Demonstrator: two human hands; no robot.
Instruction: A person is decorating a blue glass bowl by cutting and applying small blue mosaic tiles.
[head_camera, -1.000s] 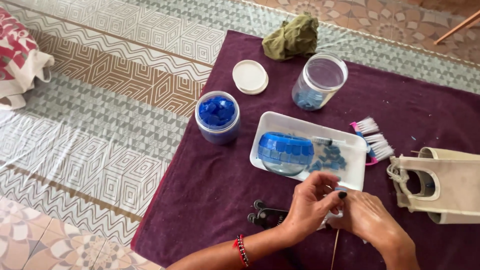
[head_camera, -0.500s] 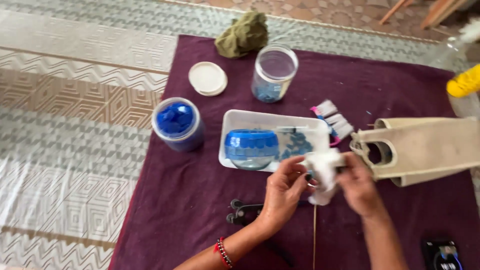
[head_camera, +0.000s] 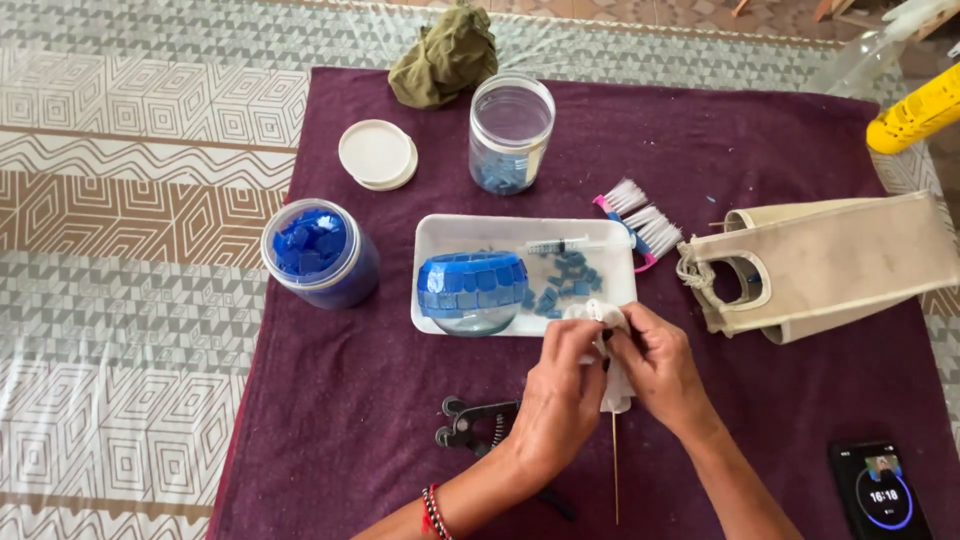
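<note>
My left hand (head_camera: 556, 390) and my right hand (head_camera: 657, 367) are both closed on a small white cloth (head_camera: 612, 385) just in front of a white tray (head_camera: 438, 240). The cloth is pinched between the fingers of both hands. In the tray sit a glass bowl covered with blue mosaic tiles (head_camera: 471, 290), several loose blue tiles (head_camera: 562, 282) and a syringe (head_camera: 562, 243). A thin wooden stick (head_camera: 615, 470) lies on the purple cloth (head_camera: 330, 420) below my hands. Black nippers (head_camera: 468, 423) lie beside my left wrist.
An open jar of dark blue tiles (head_camera: 316, 250) stands left of the tray. Behind are a clear jar (head_camera: 511, 130), a white lid (head_camera: 377, 154) and a green rag (head_camera: 443, 55). Two brushes (head_camera: 640, 225), a beige bag (head_camera: 830, 265), a phone (head_camera: 880, 490) and a yellow object (head_camera: 915, 115) are right.
The view has shifted, so everything sits differently in frame. My hands have come together on the white cloth near the tray's front right corner and stay closed on it.
</note>
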